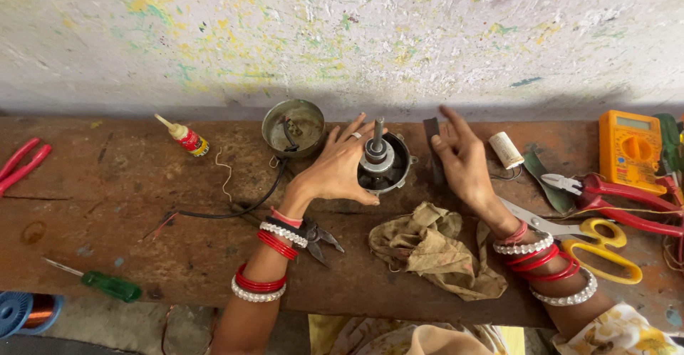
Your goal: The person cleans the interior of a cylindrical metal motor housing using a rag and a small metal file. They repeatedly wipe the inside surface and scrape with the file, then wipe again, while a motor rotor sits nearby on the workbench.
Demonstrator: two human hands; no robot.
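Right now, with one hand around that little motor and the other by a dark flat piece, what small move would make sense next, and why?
Probably bring the right hand and its dark flat piece across to the motor. The left hand already cups the motor housing, its shaft pointing up, while the right hand sits just beside it, apart, fingers spread.
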